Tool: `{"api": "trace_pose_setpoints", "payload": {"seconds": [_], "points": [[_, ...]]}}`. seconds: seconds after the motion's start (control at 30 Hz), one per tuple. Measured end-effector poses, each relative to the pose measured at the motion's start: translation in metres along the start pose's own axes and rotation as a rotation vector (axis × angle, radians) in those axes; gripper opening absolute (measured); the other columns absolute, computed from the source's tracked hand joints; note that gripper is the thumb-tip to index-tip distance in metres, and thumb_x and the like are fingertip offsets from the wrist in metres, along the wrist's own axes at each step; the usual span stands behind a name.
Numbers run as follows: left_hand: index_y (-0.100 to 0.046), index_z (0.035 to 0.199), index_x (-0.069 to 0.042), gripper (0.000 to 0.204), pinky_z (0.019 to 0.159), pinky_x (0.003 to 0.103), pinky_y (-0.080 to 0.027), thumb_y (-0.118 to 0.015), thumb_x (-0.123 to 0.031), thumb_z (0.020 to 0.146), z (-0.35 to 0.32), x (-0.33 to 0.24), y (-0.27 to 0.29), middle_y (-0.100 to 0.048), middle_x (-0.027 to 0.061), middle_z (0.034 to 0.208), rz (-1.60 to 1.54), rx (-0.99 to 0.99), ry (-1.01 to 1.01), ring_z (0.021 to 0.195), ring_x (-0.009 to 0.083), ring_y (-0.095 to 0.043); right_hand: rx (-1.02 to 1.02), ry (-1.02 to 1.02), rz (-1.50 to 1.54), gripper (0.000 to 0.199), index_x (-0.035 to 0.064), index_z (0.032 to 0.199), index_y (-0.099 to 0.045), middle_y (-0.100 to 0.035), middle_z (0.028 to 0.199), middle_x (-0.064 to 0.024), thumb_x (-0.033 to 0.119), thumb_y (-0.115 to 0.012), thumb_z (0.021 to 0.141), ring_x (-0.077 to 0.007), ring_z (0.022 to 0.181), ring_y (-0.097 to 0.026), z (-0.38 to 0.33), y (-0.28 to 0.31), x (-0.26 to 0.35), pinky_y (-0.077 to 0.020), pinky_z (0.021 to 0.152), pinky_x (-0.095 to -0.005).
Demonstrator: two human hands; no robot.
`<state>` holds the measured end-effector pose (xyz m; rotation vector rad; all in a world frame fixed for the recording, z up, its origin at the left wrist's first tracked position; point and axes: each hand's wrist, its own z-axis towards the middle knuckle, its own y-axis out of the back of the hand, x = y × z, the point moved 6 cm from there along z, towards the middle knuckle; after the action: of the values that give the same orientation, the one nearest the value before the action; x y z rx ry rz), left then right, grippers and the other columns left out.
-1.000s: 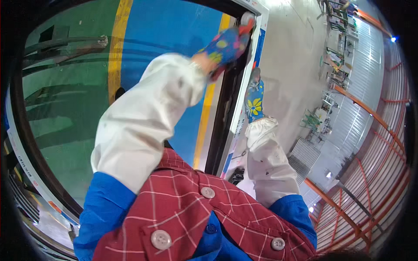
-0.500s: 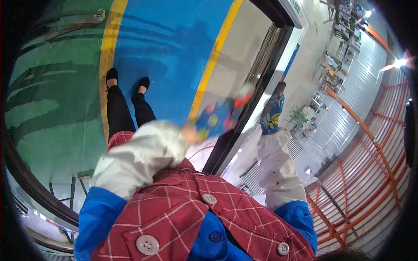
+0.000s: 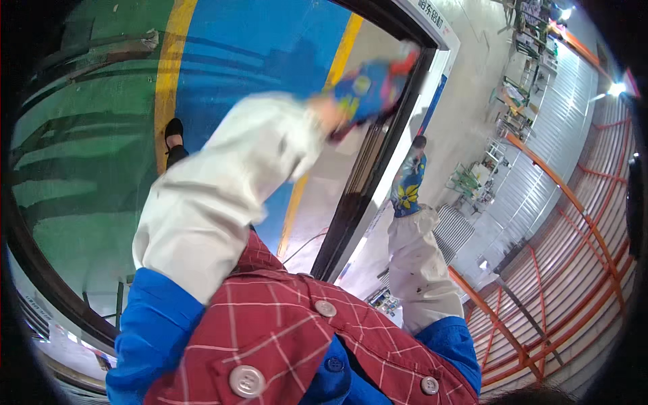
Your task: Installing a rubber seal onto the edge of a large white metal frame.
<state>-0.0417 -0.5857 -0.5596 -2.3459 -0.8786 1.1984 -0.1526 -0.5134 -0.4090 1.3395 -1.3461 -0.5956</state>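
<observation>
Since a moment ago the left hand (image 3: 368,88), in a patterned blue glove and blurred so its grip cannot be told, has swung back up to the dark frame (image 3: 378,169), while the right hand (image 3: 408,185) still rests on it, seemingly empty.

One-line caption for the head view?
Gloved left hand raised, blurred, near a dark frame; gloved right hand beside it, above painted floor.

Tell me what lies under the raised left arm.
Under the left arm show a blue floor, a yellow stripe and one black shoe. The sleeve covers the rest of that leg and the floor beneath.
</observation>
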Motion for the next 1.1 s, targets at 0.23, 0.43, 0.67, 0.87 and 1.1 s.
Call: {"api": "trace_pose_setpoints", "payload": {"seconds": [0.23,0.43,0.67,0.87,1.1], "points": [[-0.055,0.103,-0.004,0.029,0.065,0.038,-0.047,-0.052,-0.023,0.081,-0.065,-0.029,-0.043,-0.061,0.0119,0.081,0.337,-0.161,-0.418,0.074,0.0218,-0.061,-0.008,0.046,0.613,0.035,0.0041,0.124,-0.043,-0.049,0.099,0.0052,0.024,-0.042,0.095,-0.0038,0.081,-0.046,0.021,0.004,-0.054,-0.0401,0.068,-0.0161],[-0.058,0.078,-0.004,0.036,0.038,0.032,-0.041,-0.048,-0.038,0.085,-0.063,-0.119,0.023,-0.054,0.0085,0.054,0.037,-0.076,-0.350,0.040,0.0174,-0.052,0.128,0.213,0.489,0.024,0.0155,0.085,-0.054,-0.038,0.064,0.0077,0.037,-0.044,0.092,-0.0025,0.053,-0.034,0.015,0.004,-0.035,-0.0286,0.045,-0.0210],[-0.052,0.108,-0.008,0.029,0.070,0.033,-0.046,-0.042,-0.029,0.090,-0.145,0.124,-0.137,-0.058,0.0083,0.087,0.245,0.225,-0.537,0.077,0.0216,-0.057,0.173,0.251,0.691,0.037,0.0095,0.090,-0.058,-0.051,0.067,0.0033,0.043,-0.041,0.092,-0.0057,0.055,-0.045,0.036,-0.006,-0.020,-0.0348,0.045,-0.0235],[-0.050,0.114,-0.006,0.032,0.081,0.034,-0.046,-0.041,-0.026,0.090,-0.070,0.064,-0.087,-0.058,0.0100,0.095,0.119,-0.011,-0.474,0.086,0.0233,-0.057,0.044,0.349,0.346,0.044,0.0052,0.087,-0.057,-0.053,0.066,-0.0004,0.045,-0.040,0.093,-0.0093,0.055,-0.048,-0.059,0.023,-0.096,-0.0382,0.047,-0.0291],[-0.049,0.115,-0.006,0.033,0.085,0.033,-0.044,-0.045,-0.024,0.088,-0.149,0.183,-0.209,-0.057,0.0094,0.097,0.169,0.034,-0.540,0.088,0.0211,-0.056,0.040,0.369,0.338,0.044,0.0048,0.087,-0.057,-0.053,0.065,-0.0013,0.045,-0.039,0.093,-0.0099,0.055,-0.048,-0.081,0.033,-0.148,-0.0383,0.047,-0.0298]]}}
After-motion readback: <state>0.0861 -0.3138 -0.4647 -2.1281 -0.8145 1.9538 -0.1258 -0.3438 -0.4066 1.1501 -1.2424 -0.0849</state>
